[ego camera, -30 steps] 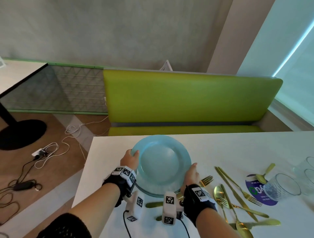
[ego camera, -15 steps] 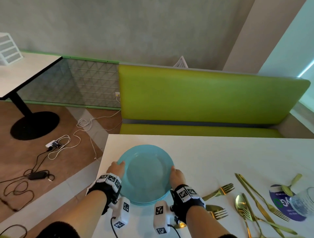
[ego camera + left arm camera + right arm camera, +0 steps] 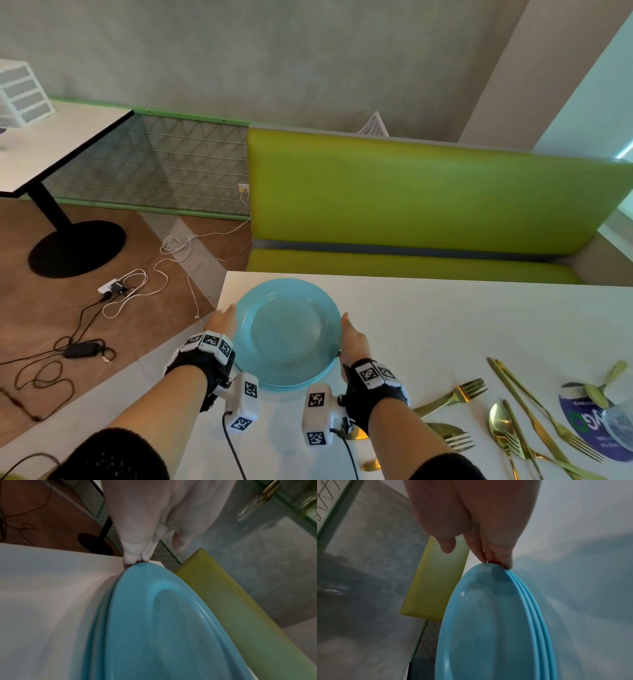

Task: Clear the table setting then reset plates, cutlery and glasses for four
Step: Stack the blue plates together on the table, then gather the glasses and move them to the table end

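Right now both hands are bracketing a stack of blue plates [image 3: 287, 334] sitting near the far left corner of the tabletop [image 3: 428, 325]. The left hand [image 3: 222, 320] is lying against the stack's left rim, its fingers [image 3: 135, 555] pressed together with the tips touching the rim edge and the thumb held clear. The right hand [image 3: 352, 337] is mirroring it on the right rim, its fingers [image 3: 494, 557] close together and touching the edge, thumb apart.

Risks, as I judge them: the stack is lying close to the tabletop's left edge, so a sideways push from the right hand could be sending it over. The contact is fingertip-only, with no thumb clamping; if a lift is starting from here, the smooth plates could be slipping or fanning apart.

Counting: the right wrist view is showing three rims in the stack; a fourth may be hiding underneath, I cannot tell. The gold cutlery [image 3: 513, 421] is lying loose toward the near right, with at least four forks, about three spoons and several knives, overlapping too much for a firm count. One glass [image 3: 618, 423] is partly showing at the right edge, standing on a purple coaster [image 3: 582, 431].
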### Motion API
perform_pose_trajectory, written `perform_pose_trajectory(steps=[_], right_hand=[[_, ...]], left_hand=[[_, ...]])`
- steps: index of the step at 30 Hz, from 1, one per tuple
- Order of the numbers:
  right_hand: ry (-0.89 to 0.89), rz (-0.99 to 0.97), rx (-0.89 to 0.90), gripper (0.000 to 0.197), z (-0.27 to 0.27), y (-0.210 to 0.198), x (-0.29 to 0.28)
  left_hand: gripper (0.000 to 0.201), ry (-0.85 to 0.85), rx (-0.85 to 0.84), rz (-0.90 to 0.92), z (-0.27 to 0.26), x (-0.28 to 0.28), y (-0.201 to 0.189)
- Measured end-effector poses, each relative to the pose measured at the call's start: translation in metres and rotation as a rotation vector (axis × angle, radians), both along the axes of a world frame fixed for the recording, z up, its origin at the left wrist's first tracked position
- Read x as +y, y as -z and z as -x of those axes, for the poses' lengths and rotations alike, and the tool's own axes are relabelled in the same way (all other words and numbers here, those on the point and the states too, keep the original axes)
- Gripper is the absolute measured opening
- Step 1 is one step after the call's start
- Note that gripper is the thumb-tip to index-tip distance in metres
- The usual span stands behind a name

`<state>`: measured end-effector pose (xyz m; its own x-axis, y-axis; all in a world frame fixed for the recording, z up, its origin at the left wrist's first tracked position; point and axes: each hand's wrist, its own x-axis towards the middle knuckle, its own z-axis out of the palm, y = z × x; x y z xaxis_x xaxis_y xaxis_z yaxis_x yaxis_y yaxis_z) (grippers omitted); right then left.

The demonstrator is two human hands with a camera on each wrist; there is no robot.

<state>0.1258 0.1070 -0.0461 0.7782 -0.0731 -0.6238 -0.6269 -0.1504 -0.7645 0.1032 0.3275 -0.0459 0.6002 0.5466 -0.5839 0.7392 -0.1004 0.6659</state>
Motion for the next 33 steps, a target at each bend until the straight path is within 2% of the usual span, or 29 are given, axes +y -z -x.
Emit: perform_pose_trajectory(steps=[3,6,9,15,19,22,24,28,33], right_hand=[[0.029,-0.073,0.013,0.063,-0.002,0.001,0.004],[0.050,-0.147,0.030,0.054,-0.004,0.005,0.006],[0.061,-0.188,0.024,0.063,-0.005,0.009,0.008],[0.018,-0.155,0.046,0.068,-0.002,0.002,0.000],[0.052,-0.105,0.037,0.067,-0.002,-0.010,-0.021],[0.135,-0.124,0.024,0.059,0.009,-0.024,-0.053],[0.162,-0.131,0.013,0.056,0.021,-0.039,-0.085],[0.236,-0.176,0.012,0.029,0.054,-0.070,-0.168],[0.331,-0.039,-0.010,0.018,0.094,-0.090,-0.282]], left_hand=[[0.054,-0.053,-0.028,-0.008,-0.003,0.001,-0.001],[0.056,-0.094,-0.053,-0.004,-0.006,0.003,-0.001],[0.057,-0.117,-0.056,0.001,-0.006,0.005,-0.003],[0.057,-0.091,-0.060,-0.018,-0.004,0.003,-0.007],[0.056,-0.025,-0.108,-0.177,-0.006,-0.014,-0.017],[0.047,0.061,-0.184,-0.334,-0.014,-0.045,-0.030],[0.042,0.133,-0.267,-0.349,-0.020,-0.078,-0.039],[0.034,0.384,-0.389,-0.252,-0.021,-0.167,-0.061],[0.032,0.746,-0.418,-0.097,-0.005,-0.284,-0.080]])
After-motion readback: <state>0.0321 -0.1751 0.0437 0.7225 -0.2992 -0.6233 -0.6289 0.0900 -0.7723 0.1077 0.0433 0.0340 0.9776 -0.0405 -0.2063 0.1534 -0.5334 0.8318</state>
